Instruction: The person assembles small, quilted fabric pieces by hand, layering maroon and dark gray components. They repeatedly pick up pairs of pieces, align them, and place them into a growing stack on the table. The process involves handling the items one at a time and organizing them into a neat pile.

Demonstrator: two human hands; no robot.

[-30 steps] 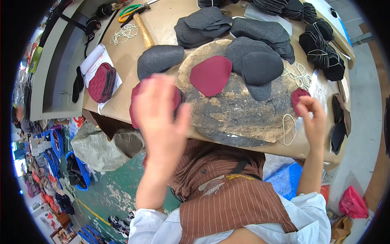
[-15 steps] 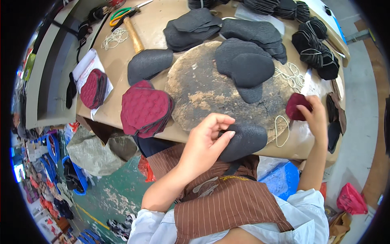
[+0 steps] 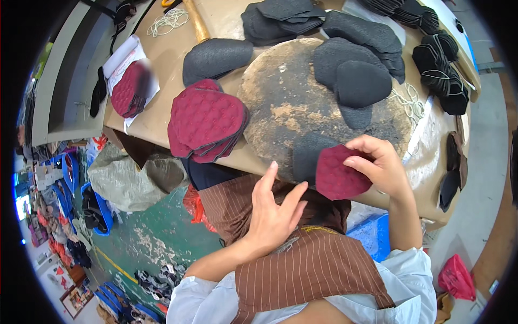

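Observation:
My right hand (image 3: 380,164) pinches a maroon quilted fabric piece (image 3: 341,175) by its upper right edge, thumb on top. The fabric piece overlaps a black pad (image 3: 306,154) lying at the near edge of a round, worn block (image 3: 280,116). My left hand (image 3: 267,213) is open with fingers spread, just left of and below the black pad. Whether a fingertip touches the pad I cannot tell. Left of the block sits a stack of maroon quilted pieces (image 3: 205,119). On the block's far right side are several overlapping black pads (image 3: 362,82).
A wooden-handled tool (image 3: 195,21) and tangled cord (image 3: 167,22) are at the far left of the table. Another maroon stack (image 3: 128,92) rests on white paper. Black pads (image 3: 280,21) line the back, with tied black bundles (image 3: 440,67) at right. A blue container (image 3: 371,237) stands below the table.
My left hand has let go of the black pad, which now lies on the block's edge, and its fingers have spread. My right hand has brought the maroon piece leftward over the pad.

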